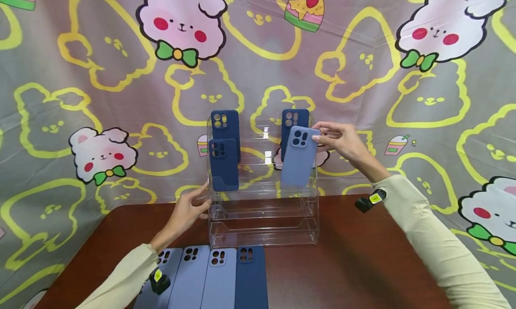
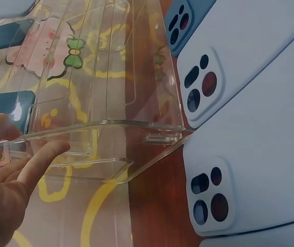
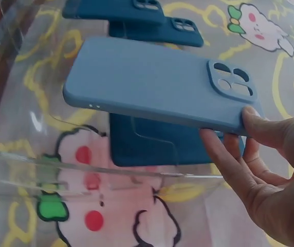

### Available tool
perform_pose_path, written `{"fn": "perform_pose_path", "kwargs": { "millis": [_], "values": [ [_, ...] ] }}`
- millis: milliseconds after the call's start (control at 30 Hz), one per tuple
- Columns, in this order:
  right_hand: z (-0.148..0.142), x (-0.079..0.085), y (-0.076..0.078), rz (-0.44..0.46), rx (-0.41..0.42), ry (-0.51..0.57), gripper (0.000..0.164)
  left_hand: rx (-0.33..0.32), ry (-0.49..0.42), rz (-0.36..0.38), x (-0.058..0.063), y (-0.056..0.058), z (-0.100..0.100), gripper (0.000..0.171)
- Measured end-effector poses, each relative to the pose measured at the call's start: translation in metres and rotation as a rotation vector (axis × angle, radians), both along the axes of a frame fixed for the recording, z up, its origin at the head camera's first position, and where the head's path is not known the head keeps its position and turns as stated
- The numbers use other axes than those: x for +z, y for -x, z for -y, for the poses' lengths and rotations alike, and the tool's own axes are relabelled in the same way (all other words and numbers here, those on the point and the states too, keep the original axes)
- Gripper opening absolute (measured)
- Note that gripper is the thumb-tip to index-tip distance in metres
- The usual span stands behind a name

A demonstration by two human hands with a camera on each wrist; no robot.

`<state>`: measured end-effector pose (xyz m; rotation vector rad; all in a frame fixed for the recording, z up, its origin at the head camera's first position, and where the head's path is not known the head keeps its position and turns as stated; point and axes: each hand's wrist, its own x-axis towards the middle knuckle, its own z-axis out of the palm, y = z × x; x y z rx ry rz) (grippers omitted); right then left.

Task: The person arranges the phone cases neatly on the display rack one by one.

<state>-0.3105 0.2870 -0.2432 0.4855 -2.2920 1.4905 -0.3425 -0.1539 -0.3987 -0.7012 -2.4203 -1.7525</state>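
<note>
The raised phone case (image 1: 299, 163) is a plain pale periwinkle; the cases on the rack (image 1: 224, 170) are solid navy, and the rack (image 1: 262, 233) itself is clear and colourless. In the row on the table, three lying cases (image 1: 185, 277) are periwinkle and the end case (image 1: 251, 284) is dark blue. The table (image 1: 342, 268) is reddish brown, the sleeves (image 1: 419, 219) are pale cream, and the greyish-mauve backdrop (image 1: 278, 76) carries yellow outlines and white, red-cheeked rabbits (image 1: 181, 42) with green bows.

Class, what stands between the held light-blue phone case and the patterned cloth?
A dark blue case on the clear rack; both the head and right wrist views show it.
</note>
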Motion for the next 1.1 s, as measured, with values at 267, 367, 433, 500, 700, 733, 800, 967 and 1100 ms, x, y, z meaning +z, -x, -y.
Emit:
{"fn": "perform_pose_path", "kwargs": {
  "millis": [267,367,433,500,700,733,800,967,1100],
  "values": [
    [-0.003,0.009,0.013,-0.067,-0.037,0.006,0.029,-0.007,-0.024,0.016,-0.003,0.002,-0.001,0.064],
    [-0.005,0.008,0.016,-0.097,-0.039,0.018,0.029,-0.004,-0.031,0.014,-0.004,0.001,-0.002,0.063],
    [-0.007,0.008,0.017,-0.124,-0.04,0.043,0.029,-0.001,-0.035,0.015,-0.004,0.001,-0.002,0.063],
    [-0.007,0.008,0.019,-0.15,-0.039,0.061,0.028,0.005,-0.033,0.017,-0.004,0.0,-0.002,0.063],
    [-0.003,-0.005,0.024,-0.133,-0.039,-0.05,0.028,0.03,-0.041,0.027,-0.006,-0.002,-0.003,0.063],
    [-0.002,-0.009,0.025,-0.114,-0.042,-0.077,0.028,0.031,-0.043,0.031,-0.006,-0.002,-0.003,0.064],
    [0.001,-0.017,0.025,-0.083,-0.05,-0.122,0.028,0.031,-0.044,0.038,-0.008,-0.003,-0.003,0.064],
    [0.006,-0.026,0.028,-0.076,-0.054,-0.161,0.027,0.042,-0.047,0.043,-0.009,-0.005,-0.002,0.063],
    [0.01,-0.026,0.029,-0.099,-0.049,-0.168,0.025,0.05,-0.051,0.035,-0.006,-0.002,-0.003,0.063]
  ]
}}
